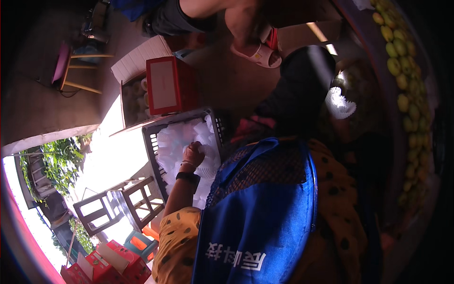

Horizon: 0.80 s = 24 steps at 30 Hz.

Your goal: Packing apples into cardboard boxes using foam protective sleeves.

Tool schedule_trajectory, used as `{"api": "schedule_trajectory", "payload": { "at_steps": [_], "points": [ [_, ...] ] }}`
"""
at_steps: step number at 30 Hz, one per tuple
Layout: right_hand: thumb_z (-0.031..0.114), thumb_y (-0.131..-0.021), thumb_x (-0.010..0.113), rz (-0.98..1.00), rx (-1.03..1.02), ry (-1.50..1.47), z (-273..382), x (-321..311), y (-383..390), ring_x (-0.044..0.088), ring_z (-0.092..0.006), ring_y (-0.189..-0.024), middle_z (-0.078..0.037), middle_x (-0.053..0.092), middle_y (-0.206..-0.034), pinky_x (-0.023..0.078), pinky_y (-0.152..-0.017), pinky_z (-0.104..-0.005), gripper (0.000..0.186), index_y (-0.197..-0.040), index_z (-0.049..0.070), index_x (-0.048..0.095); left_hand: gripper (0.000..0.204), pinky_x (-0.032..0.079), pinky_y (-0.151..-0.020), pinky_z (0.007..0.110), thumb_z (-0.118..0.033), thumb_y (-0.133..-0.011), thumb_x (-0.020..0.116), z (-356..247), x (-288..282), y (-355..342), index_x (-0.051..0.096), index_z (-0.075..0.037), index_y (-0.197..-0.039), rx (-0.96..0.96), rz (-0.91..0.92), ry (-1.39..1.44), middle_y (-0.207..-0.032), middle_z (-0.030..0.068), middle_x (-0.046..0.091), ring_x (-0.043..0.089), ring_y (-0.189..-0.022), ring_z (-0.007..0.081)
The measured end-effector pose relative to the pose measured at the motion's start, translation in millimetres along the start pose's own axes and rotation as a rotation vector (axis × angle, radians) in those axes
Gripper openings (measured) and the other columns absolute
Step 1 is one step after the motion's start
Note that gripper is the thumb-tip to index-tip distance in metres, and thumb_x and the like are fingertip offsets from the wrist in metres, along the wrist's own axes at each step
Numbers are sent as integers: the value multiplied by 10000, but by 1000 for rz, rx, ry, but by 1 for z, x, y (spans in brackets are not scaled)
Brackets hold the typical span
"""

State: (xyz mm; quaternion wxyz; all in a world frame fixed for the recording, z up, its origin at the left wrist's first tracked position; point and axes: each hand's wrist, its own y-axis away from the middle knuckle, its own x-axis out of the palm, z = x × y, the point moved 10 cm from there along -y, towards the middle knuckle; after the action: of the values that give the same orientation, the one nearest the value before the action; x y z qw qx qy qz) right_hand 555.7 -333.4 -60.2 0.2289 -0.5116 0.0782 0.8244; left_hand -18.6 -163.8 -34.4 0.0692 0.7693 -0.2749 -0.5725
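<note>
Sunlit ground [125, 146] glares at frame left. Left arm [177, 196] reaches up mid-frame, left hand [193, 154] knuckles-up in a black crate [218, 127] of white foam sleeves [172, 142]; fingers curled, can't tell if gripping. Right hand [340, 125]'s too shadowed to call.

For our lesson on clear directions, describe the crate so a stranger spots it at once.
Find the big blue cloth low in the middle. Just off its upper left is a dark crate with slotted walls, the left hand over it. Unlike the red box beyond it, it is heaped with white netting.
</note>
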Motion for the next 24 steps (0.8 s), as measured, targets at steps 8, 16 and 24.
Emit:
{"api": "schedule_trajectory", "payload": {
  "at_steps": [8,16,24],
  "points": [
    [30,-732,502,-89,-22,-202,44,-24,-1,468,-240,-1001,-119,519,-1042,339,-894,-348,314,-1046,10,488,372,452,-700,352,-139,-612,619,62,-83,-13,523,17,-936,-169,-242,294,-848,169,588,572,-812,283],
    [20,-703,493,-63,134,-419,50,-32,-1,496,-251,-971,-125,536,-1016,360,-872,-342,327,-1029,3,497,417,446,-736,370,-211,-612,645,77,-100,-17,468,0,-925,-269,-270,107,-919,202,547,546,-853,329],
    [106,-705,574,-12,-32,-330,75,-59,-4,513,-237,-887,-110,552,-937,395,-807,-347,311,-991,3,508,352,467,-703,333,-96,-713,582,-59,-156,-32,490,30,-1028,246,-108,306,-932,190,561,565,-818,331]
  ]
}}
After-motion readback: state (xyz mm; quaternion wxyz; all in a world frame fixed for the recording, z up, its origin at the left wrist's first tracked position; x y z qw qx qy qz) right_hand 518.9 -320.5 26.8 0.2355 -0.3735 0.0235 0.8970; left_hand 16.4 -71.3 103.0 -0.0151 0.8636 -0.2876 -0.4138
